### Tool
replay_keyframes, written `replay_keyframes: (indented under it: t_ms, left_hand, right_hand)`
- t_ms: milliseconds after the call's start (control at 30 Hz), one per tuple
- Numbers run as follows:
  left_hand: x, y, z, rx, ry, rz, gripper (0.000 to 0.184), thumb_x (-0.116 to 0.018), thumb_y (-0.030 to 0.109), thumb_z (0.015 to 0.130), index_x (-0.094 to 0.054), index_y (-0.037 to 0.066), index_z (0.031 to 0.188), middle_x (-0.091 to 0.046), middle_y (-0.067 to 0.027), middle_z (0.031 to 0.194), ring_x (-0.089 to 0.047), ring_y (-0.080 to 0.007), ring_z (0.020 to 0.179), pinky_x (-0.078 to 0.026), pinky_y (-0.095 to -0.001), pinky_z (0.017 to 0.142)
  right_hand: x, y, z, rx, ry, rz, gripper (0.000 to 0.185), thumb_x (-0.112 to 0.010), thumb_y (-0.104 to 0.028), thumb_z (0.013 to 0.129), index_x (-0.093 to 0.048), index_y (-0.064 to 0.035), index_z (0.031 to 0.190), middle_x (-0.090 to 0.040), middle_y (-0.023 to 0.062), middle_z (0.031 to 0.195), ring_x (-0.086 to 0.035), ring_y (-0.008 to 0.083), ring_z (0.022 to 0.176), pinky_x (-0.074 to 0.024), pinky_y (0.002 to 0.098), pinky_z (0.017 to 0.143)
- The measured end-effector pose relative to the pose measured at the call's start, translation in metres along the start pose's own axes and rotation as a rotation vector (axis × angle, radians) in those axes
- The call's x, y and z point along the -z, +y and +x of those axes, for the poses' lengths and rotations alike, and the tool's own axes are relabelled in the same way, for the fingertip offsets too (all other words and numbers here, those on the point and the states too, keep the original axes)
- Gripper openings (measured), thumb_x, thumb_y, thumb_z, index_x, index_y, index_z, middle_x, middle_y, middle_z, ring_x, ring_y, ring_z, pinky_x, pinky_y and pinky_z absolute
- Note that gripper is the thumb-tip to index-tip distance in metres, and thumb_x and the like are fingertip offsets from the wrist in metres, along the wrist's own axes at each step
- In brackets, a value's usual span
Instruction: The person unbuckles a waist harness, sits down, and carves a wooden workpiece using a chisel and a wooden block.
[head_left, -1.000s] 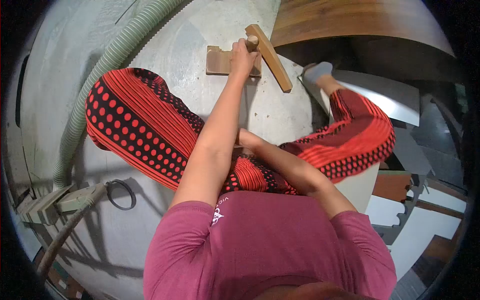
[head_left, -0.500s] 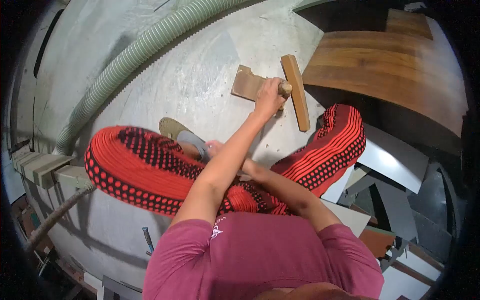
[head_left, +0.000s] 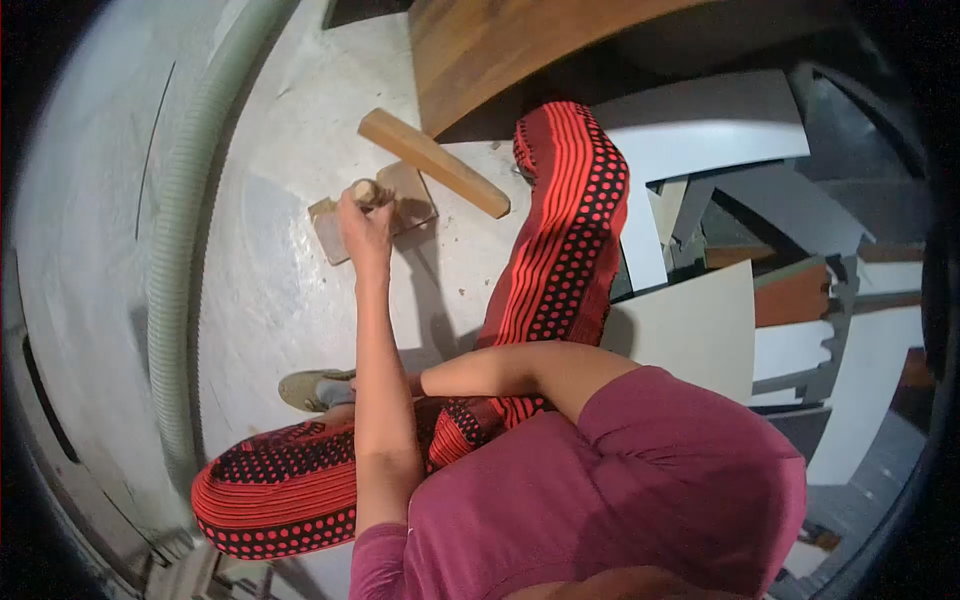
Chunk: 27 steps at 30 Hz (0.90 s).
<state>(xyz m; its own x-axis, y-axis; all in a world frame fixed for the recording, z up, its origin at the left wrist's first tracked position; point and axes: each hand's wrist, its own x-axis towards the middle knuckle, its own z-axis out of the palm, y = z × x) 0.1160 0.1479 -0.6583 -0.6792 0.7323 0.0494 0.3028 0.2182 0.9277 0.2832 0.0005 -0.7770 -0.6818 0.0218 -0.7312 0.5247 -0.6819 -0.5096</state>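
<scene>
My left hand [head_left: 367, 232] is closed around a short wooden piece [head_left: 365, 191] with a pale, blunt end, held above a flat brown wooden block [head_left: 333, 240]. The block lies on the floor and shows on both sides of my hand. Just beyond it a long wooden bar [head_left: 435, 160] lies at a slant. My right hand [head_left: 416, 384] is low by my lap, mostly hidden behind my left forearm; its fingers do not show clearly.
A ribbed hose [head_left: 180, 250] runs along the left. Curved brown wood sheets [head_left: 500, 50] stand at the top. Flat offcuts [head_left: 690, 320] are piled on the right. My shoe [head_left: 300, 390] and patterned trouser legs [head_left: 560, 230] frame the floor area.
The view has turned and shifted. My left hand stays closed on the short wooden piece over the block. My right leg now stretches further forward, and my shoe shows at the lower left.
</scene>
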Motion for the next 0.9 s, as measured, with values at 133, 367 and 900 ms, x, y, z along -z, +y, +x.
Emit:
replay_keyframes:
  t_ms: [133,367,900]
  left_hand:
    - [0.001,0.019,-0.007,-0.072,-0.014,0.065,0.033,-0.072,0.012,0.072,-0.054,0.000,0.097,-0.056,-0.0162,0.090,-0.054,-0.0318,0.084,-0.043,-0.0390,0.076]
    - [0.005,0.039,-0.008,-0.019,-0.008,0.099,0.030,-0.073,0.013,0.076,-0.055,0.000,0.096,-0.061,-0.0123,0.088,-0.059,-0.0224,0.081,-0.046,-0.0332,0.076]
    - [0.021,0.035,-0.005,-0.013,0.034,-0.007,0.022,-0.073,0.017,0.080,-0.059,0.000,0.084,-0.065,-0.0081,0.080,-0.059,-0.0158,0.073,-0.047,-0.0295,0.072]
  right_hand:
    - [-0.003,0.010,0.016,0.189,-0.118,-0.299,0.047,-0.065,-0.038,0.080,-0.058,-0.0043,0.113,-0.060,0.0163,0.108,-0.056,0.0243,0.097,-0.0450,0.0378,0.080]
    - [-0.079,0.106,0.105,0.414,-0.218,-0.668,0.053,-0.064,-0.038,0.079,-0.057,-0.0051,0.120,-0.058,0.0153,0.120,-0.053,0.0286,0.109,-0.0414,0.0402,0.093]
    - [-0.014,-0.106,-0.086,0.189,0.333,-0.258,0.024,-0.051,-0.022,0.085,-0.059,-0.0053,0.101,-0.065,0.0085,0.079,-0.062,0.0165,0.066,-0.0509,0.0319,0.055]
